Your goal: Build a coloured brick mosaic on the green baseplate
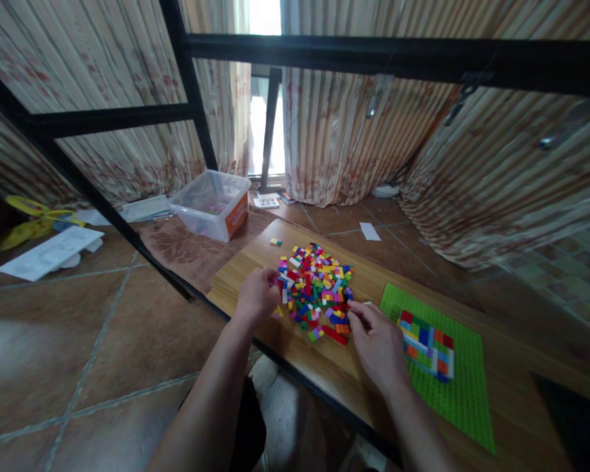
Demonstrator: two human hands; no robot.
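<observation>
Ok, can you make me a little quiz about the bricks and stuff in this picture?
1. True or false: the green baseplate lies to the right of the pile of bricks.
2. Where does the clear plastic box stand? A: on the floor mat. B: on the wooden table. C: on the baseplate.
3. Which is nearer the baseplate, the left hand or the right hand?

Key: 1 true. 2 A. 3 the right hand.
</observation>
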